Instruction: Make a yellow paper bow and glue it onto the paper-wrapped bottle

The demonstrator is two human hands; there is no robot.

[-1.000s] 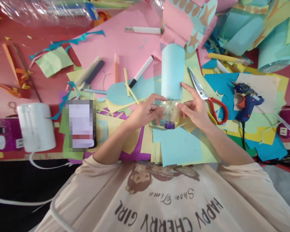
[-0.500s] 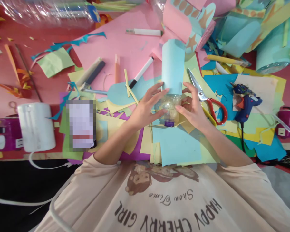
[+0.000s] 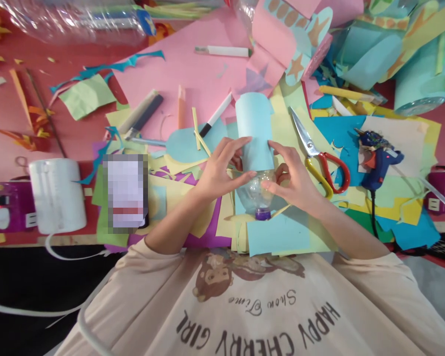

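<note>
A clear plastic bottle (image 3: 257, 190) lies between my hands, its purple cap (image 3: 263, 213) pointing toward me. Light blue paper (image 3: 255, 123) is wrapped around its far part. My left hand (image 3: 226, 170) grips the left side, fingertips on the paper and thumb near the paper's lower edge. On the right side my right hand (image 3: 292, 175) holds it the same way, with its thumb by the clear part. Light blue and yellow paper sheets lie under the bottle.
Scissors (image 3: 319, 153) with red and yellow handles lie right of my right hand, and a blue glue gun (image 3: 378, 163) farther right. A black-and-white marker (image 3: 217, 114), a phone (image 3: 126, 193) and a white device (image 3: 57, 195) are on the left. Pink paper (image 3: 152, 74) lies behind.
The bottle with its blue paper has come closer to my body and slightly left. Both hands still hold its sides, my fingers now higher up along the paper.
</note>
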